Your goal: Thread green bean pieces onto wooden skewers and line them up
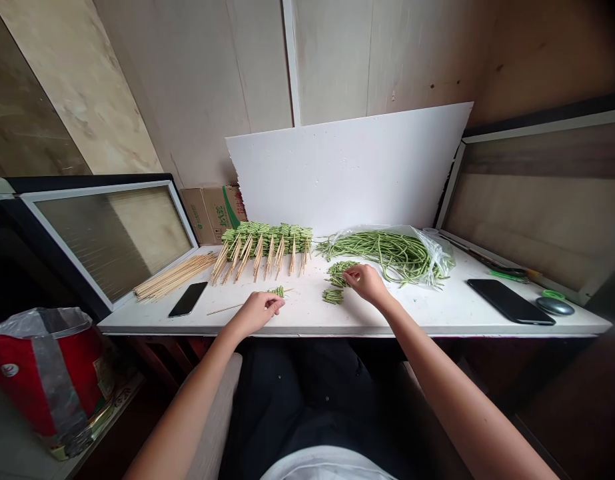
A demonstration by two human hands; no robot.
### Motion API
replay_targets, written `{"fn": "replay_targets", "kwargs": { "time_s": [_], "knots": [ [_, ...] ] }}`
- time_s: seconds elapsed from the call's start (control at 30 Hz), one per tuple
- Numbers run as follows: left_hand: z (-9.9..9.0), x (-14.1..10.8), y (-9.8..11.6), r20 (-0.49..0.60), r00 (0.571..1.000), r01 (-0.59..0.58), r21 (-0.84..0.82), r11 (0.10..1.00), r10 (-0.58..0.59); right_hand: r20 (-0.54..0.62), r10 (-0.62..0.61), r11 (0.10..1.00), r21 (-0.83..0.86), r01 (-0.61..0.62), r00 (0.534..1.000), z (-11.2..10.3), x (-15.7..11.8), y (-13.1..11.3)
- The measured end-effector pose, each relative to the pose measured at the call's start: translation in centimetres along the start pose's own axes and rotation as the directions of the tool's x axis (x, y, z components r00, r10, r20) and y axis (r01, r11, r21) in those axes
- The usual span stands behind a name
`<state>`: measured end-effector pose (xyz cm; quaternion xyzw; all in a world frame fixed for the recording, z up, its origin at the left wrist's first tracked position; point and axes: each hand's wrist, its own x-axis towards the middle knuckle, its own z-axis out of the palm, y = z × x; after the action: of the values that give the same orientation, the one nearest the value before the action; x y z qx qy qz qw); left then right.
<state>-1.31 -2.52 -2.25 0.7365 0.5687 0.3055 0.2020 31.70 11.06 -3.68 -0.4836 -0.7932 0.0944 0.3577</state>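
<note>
My left hand is curled around a thin bamboo skewer near the table's front edge. Short green bean pieces are threaded near the skewer's far end, and its tip pokes out past them. At a small pile of cut bean pieces, my right hand has thumb and fingers pinched together; what they grip, if anything, is too small to make out. A second little heap of cut pieces lies just in front of that pile.
Finished bean skewers are stacked at the back, beside loose bare skewers. Long beans spill from a clear bag. Phones lie left and right, near a round silver object. A white board stands behind.
</note>
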Motion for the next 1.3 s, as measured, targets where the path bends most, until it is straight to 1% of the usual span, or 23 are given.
{"fn": "replay_targets", "kwargs": {
  "time_s": [0.1,0.17,0.23,0.33,0.5,0.6,0.77,0.9,1.0,1.13,1.3],
  "knots": [
    [-1.4,0.2,-1.6,-0.054,0.998,0.044,0.020,0.999,-0.043,-0.036,0.116,0.985,-0.121,-0.120,0.993,0.8,-0.1,1.3],
    [-2.2,0.3,-2.6,-0.080,0.995,0.068,0.018,0.998,-0.067,-0.037,0.153,0.975,-0.159,-0.157,0.988,1.6,-0.3,1.4],
    [-2.7,0.4,-3.7,-0.103,0.992,0.077,0.025,0.997,-0.074,-0.036,0.165,0.971,-0.169,-0.169,0.986,2.3,-0.2,1.3],
    [-3.0,0.5,-5.1,-0.148,0.987,0.077,0.067,0.995,-0.066,-0.039,0.123,0.977,-0.170,-0.128,0.992,3.1,0.2,1.3],
    [-3.3,0.4,-7.0,-0.202,0.978,0.097,0.214,0.972,-0.053,-0.060,0.036,0.981,-0.187,-0.047,0.998,3.8,1.0,1.5],
    [-3.5,0.2,-8.2,-0.218,0.975,0.115,0.294,0.949,-0.051,-0.081,-0.024,0.986,-0.167,0.010,0.996,4.0,1.0,1.4],
    [-3.5,0.0,-10.1,-0.243,0.966,0.174,0.386,0.906,-0.082,-0.098,-0.154,0.980,-0.138,0.140,0.983,3.7,0.0,0.5],
    [-2.8,-0.1,-11.2,-0.236,0.969,0.170,0.411,0.896,-0.075,-0.065,-0.249,0.965,-0.096,0.242,0.966,3.3,-1.2,0.0],
    [-2.0,0.0,-11.7,-0.254,0.966,0.164,0.435,0.886,-0.054,-0.061,-0.269,0.962,-0.062,0.265,0.961,3.1,-1.8,-0.2],
    [-1.2,0.2,-12.2,-0.309,0.947,0.237,0.485,0.842,-0.089,-0.047,-0.255,0.967,-0.036,0.254,0.966,3.0,-2.1,0.1],
    [-0.8,0.1,-12.2,-0.370,0.919,0.304,0.444,0.843,-0.137,0.006,-0.289,0.957,0.012,0.288,0.957,2.6,-2.6,0.4]
  ]
}}
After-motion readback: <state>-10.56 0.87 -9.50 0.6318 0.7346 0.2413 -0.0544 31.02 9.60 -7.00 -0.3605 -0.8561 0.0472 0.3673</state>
